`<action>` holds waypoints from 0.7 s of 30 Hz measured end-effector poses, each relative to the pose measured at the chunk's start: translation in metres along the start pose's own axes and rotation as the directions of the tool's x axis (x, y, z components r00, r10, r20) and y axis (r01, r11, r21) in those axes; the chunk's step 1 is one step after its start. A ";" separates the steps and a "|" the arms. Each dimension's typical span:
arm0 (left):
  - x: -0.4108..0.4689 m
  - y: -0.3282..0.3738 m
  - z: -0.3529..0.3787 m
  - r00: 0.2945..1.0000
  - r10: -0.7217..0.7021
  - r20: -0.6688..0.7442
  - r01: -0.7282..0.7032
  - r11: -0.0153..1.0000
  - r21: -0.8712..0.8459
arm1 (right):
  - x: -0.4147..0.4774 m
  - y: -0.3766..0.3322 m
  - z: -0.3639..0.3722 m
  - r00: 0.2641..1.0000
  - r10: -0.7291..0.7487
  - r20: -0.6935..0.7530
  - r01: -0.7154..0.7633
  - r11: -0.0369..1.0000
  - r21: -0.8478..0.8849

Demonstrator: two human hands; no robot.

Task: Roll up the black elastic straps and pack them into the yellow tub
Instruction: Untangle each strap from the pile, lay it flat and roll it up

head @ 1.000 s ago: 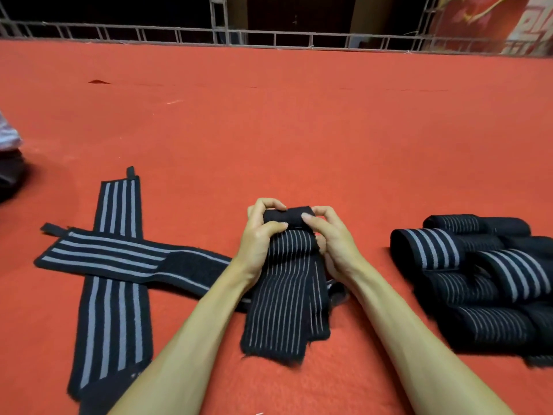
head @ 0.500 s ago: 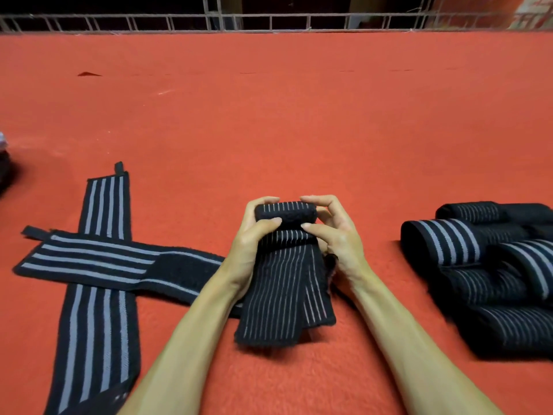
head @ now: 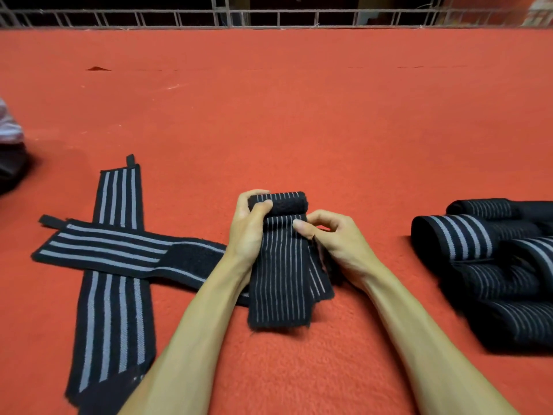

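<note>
Since the frame half a second back, the right hand [head: 335,238] has come off the roll's right end and sits lower, on the flat length just beneath it; the left hand [head: 250,232] stays where it was. Entries as I log them from my station. Half-rolled strap [head: 281,280]: black with thin pale lines, lower centre of frame, rolled at its far end, loose tail lying flat on the red carpet [head: 299,115] between both forearms. Left hand: closed round the roll's left end, thumb over the top, fingers behind. Right hand: thumb tip on the strap's right edge, fingers curled close above it, which I read as a pinch on that edge. Flat straps [head: 119,244]: two, broad grey stripes, laid crosswise at lower left, one end running under the left forearm. Rolled straps [head: 490,265]: a pile of rolls at the right edge, touching one another, well apart from the hands. Metal railing [head: 269,19]: along the top of frame. Pale and dark shape [head: 9,139]: left edge, cut off; I cannot tell what it is.
</note>
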State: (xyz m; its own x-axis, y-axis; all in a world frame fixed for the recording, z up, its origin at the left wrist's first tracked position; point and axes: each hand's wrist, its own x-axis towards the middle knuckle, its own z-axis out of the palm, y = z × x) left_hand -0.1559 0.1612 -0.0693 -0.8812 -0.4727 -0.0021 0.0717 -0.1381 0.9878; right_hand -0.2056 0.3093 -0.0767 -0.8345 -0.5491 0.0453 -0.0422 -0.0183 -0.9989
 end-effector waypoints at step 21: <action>-0.008 0.003 0.002 0.942 0.093 0.322 -0.145 0.979 0.142 | 0.007 0.003 0.006 0.995 0.006 -0.097 0.011 0.985 0.170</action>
State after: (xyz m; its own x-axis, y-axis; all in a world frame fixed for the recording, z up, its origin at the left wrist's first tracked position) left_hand -0.1498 0.1665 -0.0662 -0.9741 -0.1776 0.1396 0.1316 0.0563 0.9897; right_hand -0.2085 0.3001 -0.0791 -0.8842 -0.4654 0.0399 0.0427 -0.1657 -0.9853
